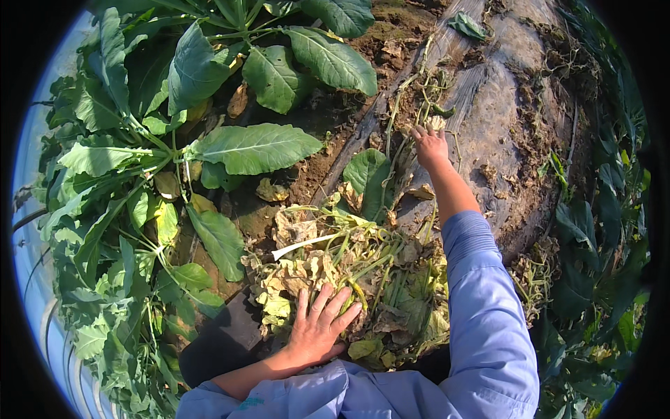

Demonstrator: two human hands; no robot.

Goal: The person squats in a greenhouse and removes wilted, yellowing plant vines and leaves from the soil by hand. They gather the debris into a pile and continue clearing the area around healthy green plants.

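Note:
A heap of withered yellow-brown leaves and vines (314, 267) lies against the person's lap. My left hand (324, 324) rests palm down on its near edge, the fingers spread. My right hand (431, 146) reaches forward over plastic mulch film (492, 125), with its fingers at dry vines and a pale dried leaf (436, 123); whether it grips any of them cannot be told. A thin green vine (400, 99) runs along the film beyond the hand. One broad green leaf (366, 175) lies between the heap and my right hand.
Large leafy green plants (251, 149) grow on the left, over brown soil. More leafy plants (581, 225) line the right side. Soil clods and dry debris (549, 152) lie on the film. Hoops and blue sheeting (39, 262) stand at the far left. A dark-clothed knee (225, 335) is beside the heap.

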